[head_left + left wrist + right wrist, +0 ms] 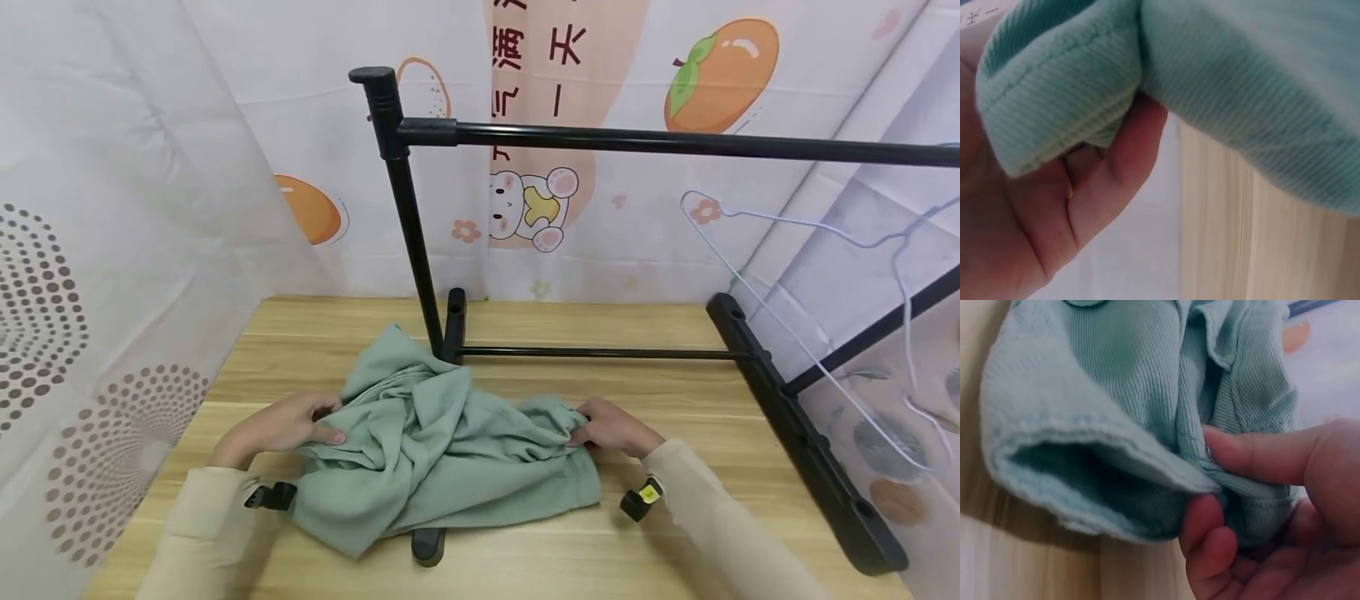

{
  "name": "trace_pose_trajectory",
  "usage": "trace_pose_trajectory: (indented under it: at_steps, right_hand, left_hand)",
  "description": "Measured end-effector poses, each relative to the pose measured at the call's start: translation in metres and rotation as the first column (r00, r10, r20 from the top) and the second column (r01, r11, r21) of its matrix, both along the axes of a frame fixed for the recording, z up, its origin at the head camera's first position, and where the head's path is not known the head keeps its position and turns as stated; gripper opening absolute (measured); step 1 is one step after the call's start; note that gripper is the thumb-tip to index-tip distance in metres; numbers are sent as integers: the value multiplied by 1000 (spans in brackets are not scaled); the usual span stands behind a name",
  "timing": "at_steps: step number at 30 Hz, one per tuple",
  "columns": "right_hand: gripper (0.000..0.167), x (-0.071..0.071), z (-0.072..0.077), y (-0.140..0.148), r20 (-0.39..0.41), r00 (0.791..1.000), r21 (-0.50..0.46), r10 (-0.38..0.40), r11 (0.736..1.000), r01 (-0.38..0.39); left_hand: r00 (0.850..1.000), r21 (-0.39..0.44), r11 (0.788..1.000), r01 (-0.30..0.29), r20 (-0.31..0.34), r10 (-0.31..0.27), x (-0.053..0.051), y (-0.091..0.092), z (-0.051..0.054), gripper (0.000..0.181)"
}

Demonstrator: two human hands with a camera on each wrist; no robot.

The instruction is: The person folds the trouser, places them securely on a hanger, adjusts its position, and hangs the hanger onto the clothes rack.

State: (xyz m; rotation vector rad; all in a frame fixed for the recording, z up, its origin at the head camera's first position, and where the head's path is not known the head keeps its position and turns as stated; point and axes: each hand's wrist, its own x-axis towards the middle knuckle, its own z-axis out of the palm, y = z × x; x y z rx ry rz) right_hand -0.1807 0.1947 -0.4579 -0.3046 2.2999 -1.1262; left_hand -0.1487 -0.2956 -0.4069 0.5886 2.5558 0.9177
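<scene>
A crumpled sage-green garment lies across the wooden table and over the rack's left foot. At its left side the left hand pinches a fold; in the left wrist view the cloth has a stitched edge between the thumb and fingers of that hand. The right hand grips the garment's right end. In the right wrist view, thumb and fingertips of the right hand pinch the cloth beside an open, hemmed end.
A black rack stands behind the garment, its right foot along the table's right side. A pale blue wire hanger hangs at the right. Patterned white curtains surround the wooden table.
</scene>
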Motion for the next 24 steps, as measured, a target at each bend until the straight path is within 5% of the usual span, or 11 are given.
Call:
trace_pose_trajectory:
  at_steps: [5,10,24]
  right_hand:
    - [23,3,7,24,-4,998,40,-69,997,69]
    - [27,-2,11,30,3,999,18,-54,998,54]
    - [31,-11,23,58,-25,991,71,-128,989,130]
  left_hand:
    - [1000,13,1000,1,28,-1,-6,-13,5,23]
    - [994,4,996,-92,62,91,-4,-36,7,21]
    - [976,49,976,-210,62,207,-9,-60,-14,22]
